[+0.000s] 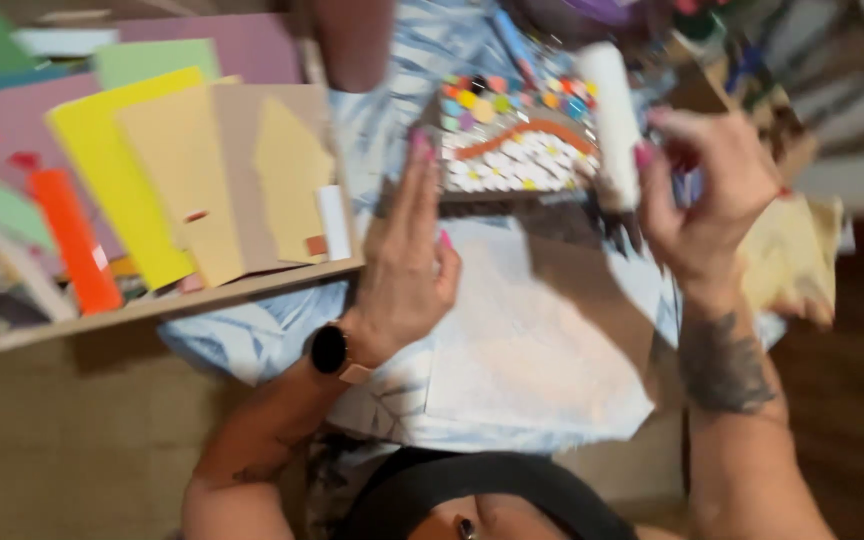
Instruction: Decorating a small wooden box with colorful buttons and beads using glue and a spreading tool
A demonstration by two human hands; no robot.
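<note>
from my head camera: my left hand (407, 275) lies flat and loose by the mosaic board (512, 140), holding nothing. my right hand (702, 200) pinches a white tube (612, 120) over the board's right edge. colored paper sheets (152, 170) sit at my left.

From my remote seat I see a worktop covered by a pale blue leaf-patterned cloth (252, 340). On it lie a large white paper sheet (522, 340), a small mosaic panel of coloured and white tiles (512, 140), and at left a shallow cardboard tray (152, 305) of coloured card sheets.
</note>
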